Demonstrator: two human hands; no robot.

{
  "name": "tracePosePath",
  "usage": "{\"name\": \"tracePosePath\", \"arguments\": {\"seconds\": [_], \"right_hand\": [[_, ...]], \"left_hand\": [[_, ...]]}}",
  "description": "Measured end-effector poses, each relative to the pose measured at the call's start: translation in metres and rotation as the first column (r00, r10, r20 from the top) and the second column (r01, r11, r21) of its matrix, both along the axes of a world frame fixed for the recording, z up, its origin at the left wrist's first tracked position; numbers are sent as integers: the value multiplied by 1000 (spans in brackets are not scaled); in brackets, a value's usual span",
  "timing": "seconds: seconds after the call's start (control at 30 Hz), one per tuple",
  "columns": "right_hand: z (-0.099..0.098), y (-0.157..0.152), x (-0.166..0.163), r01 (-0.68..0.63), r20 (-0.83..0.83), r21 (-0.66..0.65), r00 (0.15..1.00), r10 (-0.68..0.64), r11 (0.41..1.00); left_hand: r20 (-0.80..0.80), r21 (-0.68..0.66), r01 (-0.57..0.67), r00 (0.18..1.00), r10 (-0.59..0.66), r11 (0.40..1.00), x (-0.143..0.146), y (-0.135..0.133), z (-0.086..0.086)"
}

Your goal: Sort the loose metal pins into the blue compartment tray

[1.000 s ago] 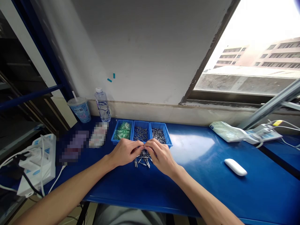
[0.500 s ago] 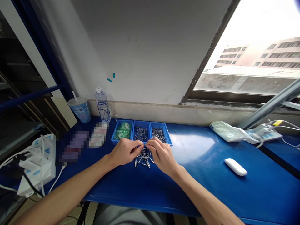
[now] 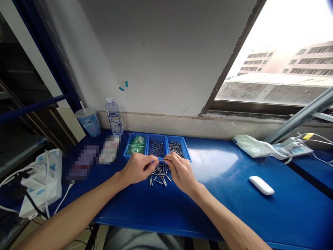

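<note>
Pinching with left hand and right hand just apart; cannot tell on what. Poised above loose rivets on counter, by near side of bins, presumably for short reaches.

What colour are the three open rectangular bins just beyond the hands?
The three open rectangular plastic bins are blue, shown best in the head view.
</note>
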State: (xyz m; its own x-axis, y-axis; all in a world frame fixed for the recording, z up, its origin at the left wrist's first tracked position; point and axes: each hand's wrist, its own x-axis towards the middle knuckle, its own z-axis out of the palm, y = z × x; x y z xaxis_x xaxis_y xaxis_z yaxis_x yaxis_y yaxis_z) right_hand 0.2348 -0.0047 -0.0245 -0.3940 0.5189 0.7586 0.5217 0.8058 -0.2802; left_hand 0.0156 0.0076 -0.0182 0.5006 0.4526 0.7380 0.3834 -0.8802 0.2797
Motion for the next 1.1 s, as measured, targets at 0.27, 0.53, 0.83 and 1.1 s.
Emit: {"name": "tracePosePath", "arguments": {"seconds": [0.27,0.53,0.83,1.1], "right_hand": [[-1,1,1,1,-25,27,1000,0,1000],[-1,-1,0,-8,-76,49,997,12,999],[-5,-1,-1,-23,-76,29,997,25,999],[-4,-1,-1,-39,-49,1,998,39,999]], "left_hand": [[38,46,4,999,-5,999,-1,-1,1],[74,47,15,997,-18,999,0,-1,0],[50,14,-7,999,6,1000,1,-3,2],[22,-7,16,1000,-16,1000,1,-2,1]]}}
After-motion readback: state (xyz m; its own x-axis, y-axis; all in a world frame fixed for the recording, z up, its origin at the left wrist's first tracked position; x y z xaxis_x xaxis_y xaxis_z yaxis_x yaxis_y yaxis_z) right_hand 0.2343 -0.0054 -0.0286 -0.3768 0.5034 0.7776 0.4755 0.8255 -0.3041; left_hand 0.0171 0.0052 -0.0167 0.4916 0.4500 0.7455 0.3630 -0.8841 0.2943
